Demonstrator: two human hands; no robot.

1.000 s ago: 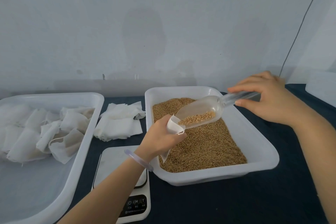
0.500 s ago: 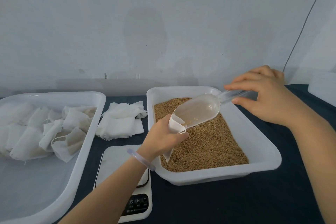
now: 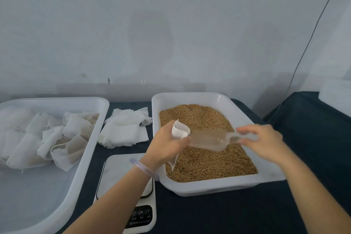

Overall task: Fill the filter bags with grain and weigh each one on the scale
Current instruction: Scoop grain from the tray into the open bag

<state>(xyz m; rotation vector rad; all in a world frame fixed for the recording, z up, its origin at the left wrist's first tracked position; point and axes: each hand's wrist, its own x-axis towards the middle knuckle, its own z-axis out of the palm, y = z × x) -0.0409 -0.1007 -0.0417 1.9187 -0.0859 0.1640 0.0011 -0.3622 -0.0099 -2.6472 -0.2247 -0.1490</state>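
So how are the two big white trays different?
The left tray holds crumpled white filter bags; the right tray holds brown grain. The left tray's near end is bare; grain covers nearly all of the right tray's floor. The left hand, gripping one bag, and the right hand, holding the scoop, work over the right tray, not the left tray. Both are white, round-cornered, on the dark table.

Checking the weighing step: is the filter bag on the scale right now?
No, the left hand holds the filter bag over the grain tray, beside the scale.

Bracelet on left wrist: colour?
Pale, translucent lilac bracelet; head view shows it.
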